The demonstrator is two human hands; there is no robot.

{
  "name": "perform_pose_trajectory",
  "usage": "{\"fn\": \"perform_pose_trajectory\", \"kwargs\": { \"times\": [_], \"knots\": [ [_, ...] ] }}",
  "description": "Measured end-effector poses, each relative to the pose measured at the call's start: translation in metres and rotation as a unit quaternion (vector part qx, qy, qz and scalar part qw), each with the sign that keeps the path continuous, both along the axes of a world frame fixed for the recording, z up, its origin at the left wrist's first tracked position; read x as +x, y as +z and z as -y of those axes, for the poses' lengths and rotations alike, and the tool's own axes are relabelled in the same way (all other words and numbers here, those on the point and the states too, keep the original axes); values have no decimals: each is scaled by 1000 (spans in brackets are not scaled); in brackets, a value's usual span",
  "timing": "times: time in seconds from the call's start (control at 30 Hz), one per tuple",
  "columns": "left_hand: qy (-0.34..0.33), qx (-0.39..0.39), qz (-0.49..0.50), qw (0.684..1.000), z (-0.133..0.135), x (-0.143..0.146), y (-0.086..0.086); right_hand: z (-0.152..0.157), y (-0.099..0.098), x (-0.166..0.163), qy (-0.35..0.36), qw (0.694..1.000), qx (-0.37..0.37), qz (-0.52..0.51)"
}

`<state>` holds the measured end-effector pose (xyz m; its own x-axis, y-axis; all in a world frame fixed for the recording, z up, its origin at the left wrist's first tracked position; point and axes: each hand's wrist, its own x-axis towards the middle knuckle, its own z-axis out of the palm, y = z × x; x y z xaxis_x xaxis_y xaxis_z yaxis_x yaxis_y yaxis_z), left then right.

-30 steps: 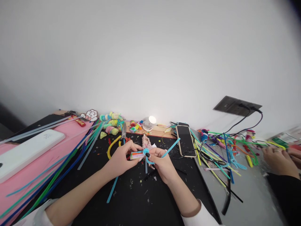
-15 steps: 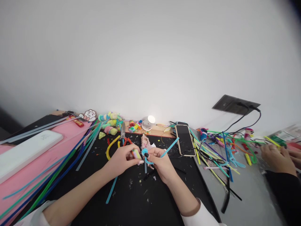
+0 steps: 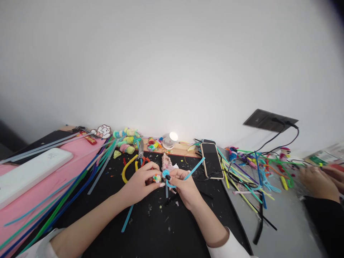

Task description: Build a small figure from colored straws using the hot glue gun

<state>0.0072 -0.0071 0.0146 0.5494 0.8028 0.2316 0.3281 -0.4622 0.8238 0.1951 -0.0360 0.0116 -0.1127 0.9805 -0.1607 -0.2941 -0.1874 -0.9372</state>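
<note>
My left hand (image 3: 141, 182) is closed on a small multicoloured bundle of pipe cleaners (image 3: 157, 178), seen end-on between its fingertips. My right hand (image 3: 185, 186) pinches a light blue pipe cleaner (image 3: 194, 169) that loops at the bundle and sticks up to the right. Both hands meet over the black mat (image 3: 150, 229). A small pink figure (image 3: 166, 162) stands just behind them.
Long pipe cleaners (image 3: 77, 184) fan across a pink sheet (image 3: 40, 193) on the left beside a white case (image 3: 29, 171). Scissors (image 3: 141, 150), a yellow curved piece (image 3: 127, 168), a phone (image 3: 211, 159) and a lit lamp (image 3: 170, 139) lie beyond. Another person's hands (image 3: 319, 182) work at the right among loose pipe cleaners (image 3: 255, 172).
My left hand has turned the bundle from lying sideways to pointing end-on. The blue pipe cleaner stays in my right hand. The other person's hands shifted slightly.
</note>
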Motion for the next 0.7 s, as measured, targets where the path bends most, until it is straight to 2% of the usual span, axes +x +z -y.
{"fn": "perform_pose_trajectory", "kwargs": {
  "times": [0.3, 0.5, 0.7],
  "knots": [
    [22, 69, -18, 997, 0, 0, 4, 0, 3, -1, 10, 1000, 8, -14],
    [29, 12, -28, 999, 0, 0, 4, 1, 1, -1, 17, 1000, 2, -20],
    [20, 17, -13, 1000, -2, 0, 2, 1, 1, -1, 20, 1000, 0, -12]
  ]
}}
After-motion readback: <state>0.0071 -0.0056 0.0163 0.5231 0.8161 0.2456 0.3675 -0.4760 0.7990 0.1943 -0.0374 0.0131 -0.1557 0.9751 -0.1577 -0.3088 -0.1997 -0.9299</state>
